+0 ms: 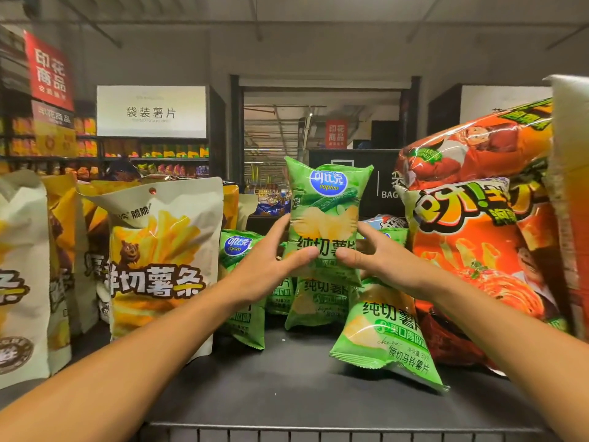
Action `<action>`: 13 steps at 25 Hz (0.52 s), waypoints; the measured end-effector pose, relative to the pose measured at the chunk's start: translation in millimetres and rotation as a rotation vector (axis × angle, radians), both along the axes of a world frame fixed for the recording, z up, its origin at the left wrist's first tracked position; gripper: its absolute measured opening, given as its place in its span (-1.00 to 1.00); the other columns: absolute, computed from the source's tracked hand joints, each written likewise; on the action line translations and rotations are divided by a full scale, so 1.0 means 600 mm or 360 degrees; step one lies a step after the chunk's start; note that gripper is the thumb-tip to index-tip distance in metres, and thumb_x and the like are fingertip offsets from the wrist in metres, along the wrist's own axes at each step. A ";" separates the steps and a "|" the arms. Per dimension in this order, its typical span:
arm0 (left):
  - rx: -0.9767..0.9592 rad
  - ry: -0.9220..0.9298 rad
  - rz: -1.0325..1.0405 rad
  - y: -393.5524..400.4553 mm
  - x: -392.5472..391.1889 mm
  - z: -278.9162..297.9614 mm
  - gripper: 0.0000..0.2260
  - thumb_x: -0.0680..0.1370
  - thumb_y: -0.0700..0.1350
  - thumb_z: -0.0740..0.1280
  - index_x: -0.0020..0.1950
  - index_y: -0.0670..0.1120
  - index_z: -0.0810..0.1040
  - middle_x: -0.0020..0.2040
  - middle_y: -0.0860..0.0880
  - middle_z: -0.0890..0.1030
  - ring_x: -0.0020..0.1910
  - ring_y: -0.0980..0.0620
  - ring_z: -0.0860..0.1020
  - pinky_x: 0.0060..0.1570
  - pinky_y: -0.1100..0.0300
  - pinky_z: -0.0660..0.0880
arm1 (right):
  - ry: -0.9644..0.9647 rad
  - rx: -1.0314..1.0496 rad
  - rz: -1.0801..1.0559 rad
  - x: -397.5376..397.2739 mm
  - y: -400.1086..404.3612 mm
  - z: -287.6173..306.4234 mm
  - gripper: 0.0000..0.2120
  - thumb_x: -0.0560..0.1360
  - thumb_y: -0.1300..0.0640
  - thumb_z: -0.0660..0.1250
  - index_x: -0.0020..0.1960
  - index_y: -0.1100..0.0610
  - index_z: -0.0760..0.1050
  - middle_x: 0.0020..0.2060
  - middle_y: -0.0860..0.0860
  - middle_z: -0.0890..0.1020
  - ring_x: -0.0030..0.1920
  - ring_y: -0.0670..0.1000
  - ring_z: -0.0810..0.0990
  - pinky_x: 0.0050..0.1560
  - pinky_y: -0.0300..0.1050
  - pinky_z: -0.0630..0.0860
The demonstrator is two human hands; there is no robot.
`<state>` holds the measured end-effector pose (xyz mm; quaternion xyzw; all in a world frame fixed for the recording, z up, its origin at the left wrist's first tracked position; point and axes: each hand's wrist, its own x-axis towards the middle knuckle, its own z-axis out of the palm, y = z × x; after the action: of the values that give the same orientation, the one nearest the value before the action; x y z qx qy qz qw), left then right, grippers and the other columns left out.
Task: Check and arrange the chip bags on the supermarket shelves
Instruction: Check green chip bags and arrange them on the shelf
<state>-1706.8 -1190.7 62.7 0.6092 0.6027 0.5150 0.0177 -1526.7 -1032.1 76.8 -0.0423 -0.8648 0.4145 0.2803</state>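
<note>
A green cucumber chip bag [325, 215] stands upright in mid-air above the dark shelf [287, 384]. My left hand [271, 263] grips its lower left side, thumb across the front. My right hand [373, 256] grips the lower right side the same way. Under and around it lie several more green bags: one upright at the left [242, 298], one behind the held bag [315, 304], and one tilted forward at the right [382, 336].
Tall cream and yellow fry bags [162, 260] stand to the left. Large orange-red snack bags [478, 250] are stacked at the right, leaning over the green ones. A slotted shelf front edge [318, 433] runs along the bottom. More aisles show behind.
</note>
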 end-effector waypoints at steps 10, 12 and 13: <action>0.0031 -0.0284 -0.0112 -0.003 0.012 0.005 -0.51 0.43 0.18 0.36 0.33 0.09 0.41 0.06 0.09 0.68 0.04 0.12 0.67 -0.04 0.27 0.58 | 0.0062 -0.0040 -0.0012 -0.002 -0.009 0.004 -0.37 0.38 -0.35 0.38 0.33 -0.05 0.44 0.06 -0.10 0.73 0.06 0.00 0.71 -0.03 -0.10 0.59; 0.0021 -0.0239 -0.0113 -0.005 0.011 0.004 -0.44 0.41 0.16 0.41 0.37 0.11 0.36 0.19 0.10 0.63 0.16 0.17 0.60 0.03 0.29 0.56 | 0.0062 -0.0085 0.0044 0.000 -0.007 0.003 -0.39 0.39 -0.24 0.45 0.35 -0.05 0.41 0.04 -0.13 0.73 0.01 -0.12 0.71 -0.10 -0.27 0.56; 0.0016 -0.0183 -0.0090 -0.008 0.010 0.004 -0.35 0.39 0.18 0.44 0.42 0.11 0.32 0.27 0.11 0.58 0.23 0.20 0.55 0.10 0.28 0.53 | 0.0072 -0.0106 0.0049 0.001 -0.004 0.002 -0.35 0.36 -0.19 0.50 0.38 -0.06 0.39 0.10 -0.12 0.71 0.09 -0.12 0.69 0.01 -0.24 0.58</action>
<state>-1700.9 -1195.3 65.0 0.5954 0.5806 0.5516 0.0637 -1526.4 -1034.8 78.1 -0.0290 -0.8445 0.4481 0.2917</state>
